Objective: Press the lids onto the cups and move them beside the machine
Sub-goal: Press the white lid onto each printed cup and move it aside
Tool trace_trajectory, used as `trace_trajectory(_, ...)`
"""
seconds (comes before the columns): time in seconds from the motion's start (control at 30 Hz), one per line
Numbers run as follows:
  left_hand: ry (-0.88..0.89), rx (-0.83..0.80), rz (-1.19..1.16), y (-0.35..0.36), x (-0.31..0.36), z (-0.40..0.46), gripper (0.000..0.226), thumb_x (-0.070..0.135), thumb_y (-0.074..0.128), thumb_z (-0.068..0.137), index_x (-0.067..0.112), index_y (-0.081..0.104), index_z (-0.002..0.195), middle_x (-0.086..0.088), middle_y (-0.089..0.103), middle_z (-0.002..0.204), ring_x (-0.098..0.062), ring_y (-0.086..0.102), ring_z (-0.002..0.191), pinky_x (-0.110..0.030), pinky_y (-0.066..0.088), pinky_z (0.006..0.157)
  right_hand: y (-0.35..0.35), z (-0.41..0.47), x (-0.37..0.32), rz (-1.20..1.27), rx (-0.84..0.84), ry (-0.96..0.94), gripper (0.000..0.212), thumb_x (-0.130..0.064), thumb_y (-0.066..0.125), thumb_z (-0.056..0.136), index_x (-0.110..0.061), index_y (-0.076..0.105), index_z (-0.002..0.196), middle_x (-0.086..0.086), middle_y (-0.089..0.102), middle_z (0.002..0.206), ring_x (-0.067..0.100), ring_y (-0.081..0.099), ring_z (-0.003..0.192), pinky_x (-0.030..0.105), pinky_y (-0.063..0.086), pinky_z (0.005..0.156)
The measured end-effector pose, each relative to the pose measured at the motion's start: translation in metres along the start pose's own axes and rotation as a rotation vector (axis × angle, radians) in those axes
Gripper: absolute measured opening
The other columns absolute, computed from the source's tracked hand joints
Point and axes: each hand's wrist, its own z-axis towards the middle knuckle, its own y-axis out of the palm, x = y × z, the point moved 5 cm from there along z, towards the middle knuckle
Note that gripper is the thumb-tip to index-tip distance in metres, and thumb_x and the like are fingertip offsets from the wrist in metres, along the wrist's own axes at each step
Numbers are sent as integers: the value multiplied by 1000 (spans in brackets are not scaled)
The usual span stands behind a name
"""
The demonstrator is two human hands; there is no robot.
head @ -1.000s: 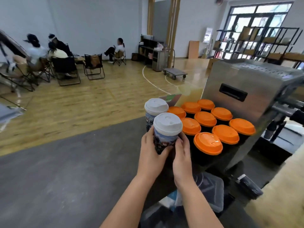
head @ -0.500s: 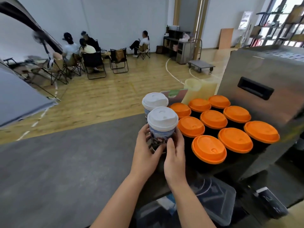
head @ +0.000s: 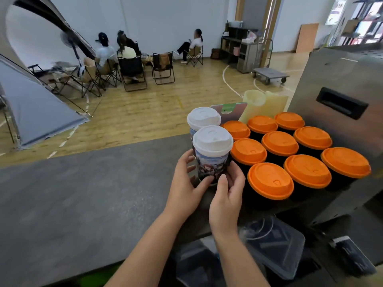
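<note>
White-lidded printed paper cup point(head: 211, 160), both hands point(head: 184, 183) point(head: 228, 189) curled round its base.

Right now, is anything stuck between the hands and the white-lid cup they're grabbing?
No, nothing visible. The left hand and the right hand both wrap straight onto the near white-lid cup. The orange-lid cups fill the space between it and the machine, so it sits at the group's outer edge.

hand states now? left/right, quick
Left hand: fingers curled round the near white-lidded cup, holding it.
Right hand: thumb and fingers wrapped on the same cup's base, holding it.
</note>
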Motion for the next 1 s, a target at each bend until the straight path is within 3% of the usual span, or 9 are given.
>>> trace_trajectory(0.13, -67, 83, -20, -26, -10, -20, 60, 19, 73, 88, 36, 41, 136, 16, 55, 124, 3, 58, 113, -12, 49, 88, 11, -27, -6, -17, -22, 7, 34, -6, 48, 100, -20, 52, 130, -8, 57, 127, -3, 55, 116, 9, 44, 92)
trace_trajectory(0.27, -107, 253, -62, -88, -18, -52, 43, 17, 65, 94, 34, 47, 129, 9, 62, 117, 6, 62, 102, -13, 50, 85, 54, -54, -16, 9, -187, 22, 27, -3, 49, 99, -18, 56, 120, 0, 61, 113, 1, 60, 101, 11, 46, 87)
trace_trajectory(0.43, -141, 466, -75, -205, -14, -102, 33, 20, 58, 98, 34, 48, 127, 5, 64, 117, 2, 62, 102, -30, 52, 93, 135, -117, -36, 83, -449, 62, 23, -7, 46, 101, -22, 56, 116, 4, 63, 106, 8, 61, 92, 17, 48, 80)
trace_trajectory(0.67, -165, 835, -68, -392, 4, -231, 25, 23, 53, 101, 30, 53, 124, -1, 65, 115, -14, 63, 105, -30, 52, 92, 250, -292, -68, 130, -784, 82, 20, -17, 44, 104, -28, 56, 116, -2, 65, 106, 9, 63, 95, 22, 50, 82)
trace_trajectory(0.87, -218, 1071, -52, -546, -2, -376, 18, 25, 51, 102, 32, 57, 117, 4, 67, 108, -5, 65, 94, -27, 52, 87, 336, -470, -87, 188, -976, 118, 22, -17, 42, 105, -27, 56, 118, -5, 66, 104, 3, 65, 90, 16, 51, 79)
trace_trajectory(1.0, -257, 1190, -27, -626, -9, -451, 16, 24, 49, 103, 31, 58, 114, 7, 68, 107, 1, 65, 88, -23, 51, 85, 379, -562, -94, 226, -1035, 203, 22, -17, 41, 105, -28, 57, 116, -3, 67, 104, 8, 67, 89, 17, 52, 79)
